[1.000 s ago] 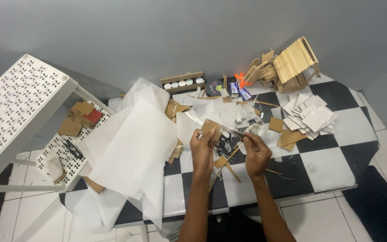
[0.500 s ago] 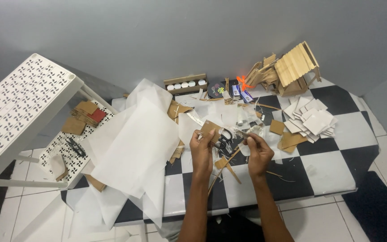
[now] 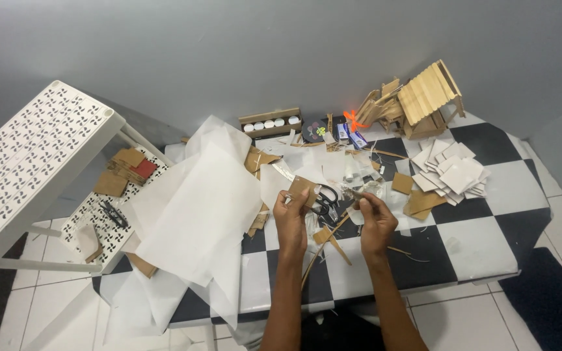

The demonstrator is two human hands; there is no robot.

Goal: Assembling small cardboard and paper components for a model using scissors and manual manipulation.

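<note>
I see my left hand (image 3: 292, 218) pinching a small brown cardboard piece (image 3: 302, 189) by its lower edge, so the piece stands above my fingers, near the middle of the checkered table (image 3: 476, 250). It looks roughly square, flat and plain tan, tilted so its upper corner points toward the far edge of the table. My right hand (image 3: 375, 221) is closed on a thin pale stick (image 3: 354, 194) that juts up and left from my fingertips, its long axis aimed at the cardboard piece. Black-handled scissors (image 3: 325, 198) lie between the two hands. White paper sheets (image 3: 196, 214) drape over the table's left edge.
</note>
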